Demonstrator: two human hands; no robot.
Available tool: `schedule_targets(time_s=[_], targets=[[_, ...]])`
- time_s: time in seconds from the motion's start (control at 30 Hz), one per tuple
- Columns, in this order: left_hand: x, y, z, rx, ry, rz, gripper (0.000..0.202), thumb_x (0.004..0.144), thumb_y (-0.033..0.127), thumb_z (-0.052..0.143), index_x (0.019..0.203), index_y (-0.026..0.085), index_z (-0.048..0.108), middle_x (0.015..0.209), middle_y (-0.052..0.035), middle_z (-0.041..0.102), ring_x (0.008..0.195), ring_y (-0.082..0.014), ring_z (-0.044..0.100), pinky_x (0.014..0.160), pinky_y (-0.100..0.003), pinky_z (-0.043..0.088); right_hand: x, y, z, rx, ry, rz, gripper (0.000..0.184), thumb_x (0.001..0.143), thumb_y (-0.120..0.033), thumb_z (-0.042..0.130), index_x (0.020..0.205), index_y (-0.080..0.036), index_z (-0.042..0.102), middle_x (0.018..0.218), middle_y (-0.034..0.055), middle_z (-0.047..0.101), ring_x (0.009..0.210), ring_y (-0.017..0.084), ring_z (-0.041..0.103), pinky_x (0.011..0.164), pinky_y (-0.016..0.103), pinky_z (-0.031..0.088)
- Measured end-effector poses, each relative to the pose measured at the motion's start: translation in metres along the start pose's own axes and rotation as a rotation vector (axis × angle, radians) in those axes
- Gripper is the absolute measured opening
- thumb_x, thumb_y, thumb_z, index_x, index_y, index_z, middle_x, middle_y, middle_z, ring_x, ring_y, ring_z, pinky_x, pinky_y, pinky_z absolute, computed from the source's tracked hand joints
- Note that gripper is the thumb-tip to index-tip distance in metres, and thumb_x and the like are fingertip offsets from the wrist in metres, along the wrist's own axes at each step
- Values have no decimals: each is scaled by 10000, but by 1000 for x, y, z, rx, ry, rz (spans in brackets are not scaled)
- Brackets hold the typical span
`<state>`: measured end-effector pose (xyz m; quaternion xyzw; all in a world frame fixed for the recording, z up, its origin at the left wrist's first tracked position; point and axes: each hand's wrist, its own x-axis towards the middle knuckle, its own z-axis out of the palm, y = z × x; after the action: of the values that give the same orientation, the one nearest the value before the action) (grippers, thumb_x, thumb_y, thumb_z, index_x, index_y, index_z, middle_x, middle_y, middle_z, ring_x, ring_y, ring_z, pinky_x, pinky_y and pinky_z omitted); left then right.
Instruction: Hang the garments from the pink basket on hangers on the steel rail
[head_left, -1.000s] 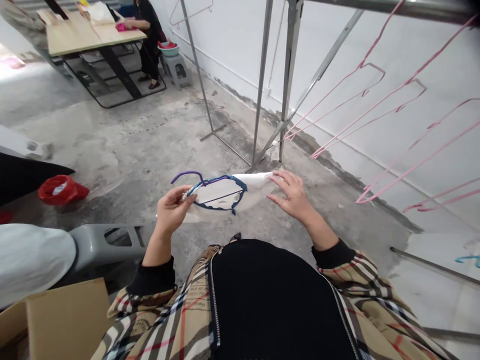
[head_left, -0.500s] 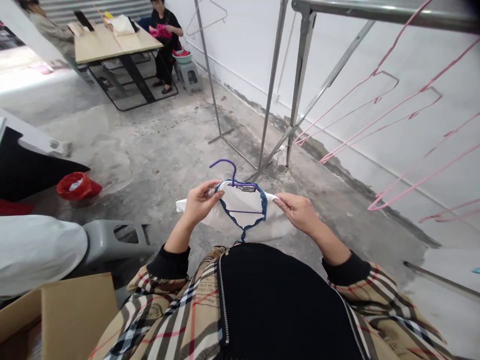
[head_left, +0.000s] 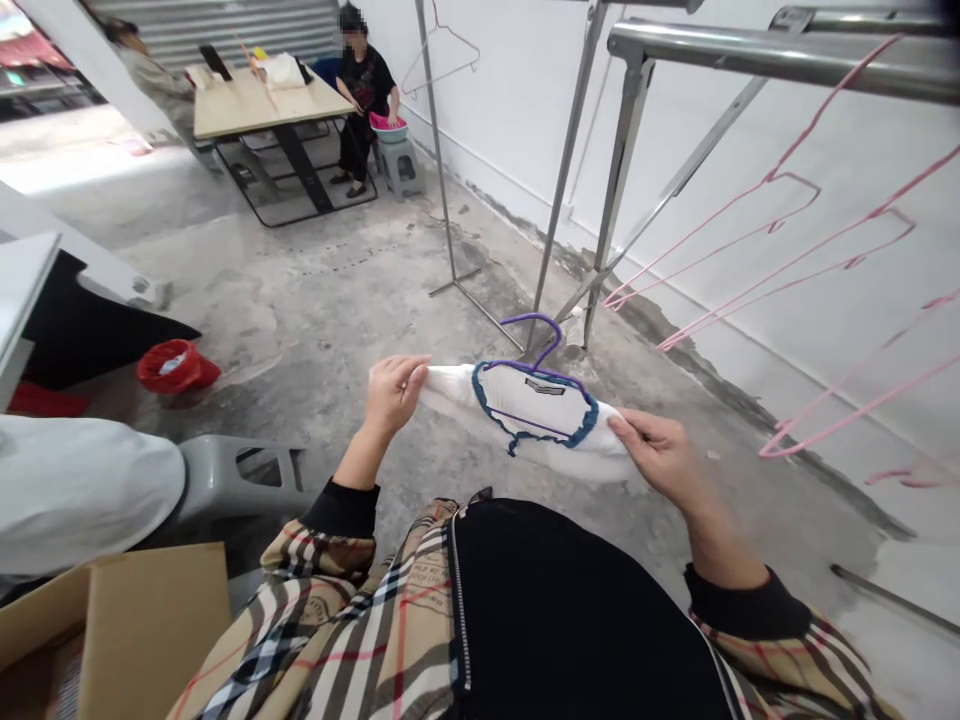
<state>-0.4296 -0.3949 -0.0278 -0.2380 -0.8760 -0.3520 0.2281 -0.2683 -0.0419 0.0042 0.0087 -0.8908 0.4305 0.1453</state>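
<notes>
Over the grey concrete floor (head_left: 300,330): white cloth garment with blue ruffled neckline (head_left: 510,392), spread sideways.
Left hand (head_left: 394,393): thumb and fingers clamped on one side.
Right hand (head_left: 660,452): pinching the opposite side.
Slim purple hanger (head_left: 535,369): inside the garment, hook protruding.

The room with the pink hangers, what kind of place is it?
Probably a clothes workshop, though it could be a laundry room: pink hangers hang from a metal rack, and a white top is on a purple hanger.
</notes>
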Motion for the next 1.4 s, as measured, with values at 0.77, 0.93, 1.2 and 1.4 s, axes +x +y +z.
schedule_targets(time_s=[0.77,0.93,1.2,1.4], targets=[[6,58,23,-194,-160,261,346,915,456,550,1093,203,704,670,-6,637,556,-96,554,576,-198,435,13,-3,-23,-14,-121,54,398,923,-489,484,913,-206,764,722,16,721,647,184,658,572,252,484],[5,62,21,-143,-181,391,345,869,515,591,987,231,747,791,-38,720,617,-91,634,568,-168,451,14,-3,-27,-34,-140,81,444,944,-507,444,914,-184,747,716,26,683,643,171,612,569,250,437],[23,65,10,-192,-279,647,163,896,348,613,946,253,736,532,32,610,477,-95,557,525,-218,397,17,0,-27,-87,57,38,388,950,-458,454,1035,-185,716,919,79,709,853,220,652,754,318,492],[48,48,5,-92,-175,568,214,887,402,612,842,237,740,522,18,616,474,-104,538,545,-237,411,11,-17,-39,-42,-320,58,417,883,-494,569,1153,-192,666,952,77,714,857,220,646,768,319,485]])
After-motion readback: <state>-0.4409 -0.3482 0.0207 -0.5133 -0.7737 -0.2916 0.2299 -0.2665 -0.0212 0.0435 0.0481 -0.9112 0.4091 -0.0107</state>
